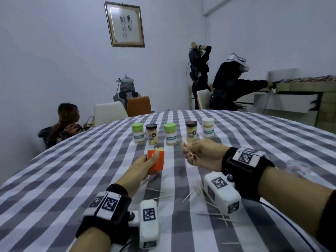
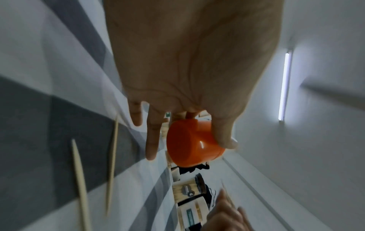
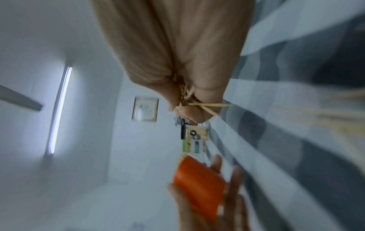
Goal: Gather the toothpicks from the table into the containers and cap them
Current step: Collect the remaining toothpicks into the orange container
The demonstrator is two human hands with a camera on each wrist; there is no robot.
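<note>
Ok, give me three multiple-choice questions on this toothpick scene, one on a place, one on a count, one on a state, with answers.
1. Where does the orange container sit?
A. in the left hand
B. in the back row
C. on a chair

2. How many capped containers stand in the back row?
A. three
B. five
C. seven

3. What is the right hand doing?
A. lying flat on the table
B. gripping a bunch of toothpicks
C. holding a cap

Answers:
1 A, its fingers wrap the container.
2 B, two green, two dark and one white capped.
3 B, toothpicks stick out of its curled fingers.
</note>
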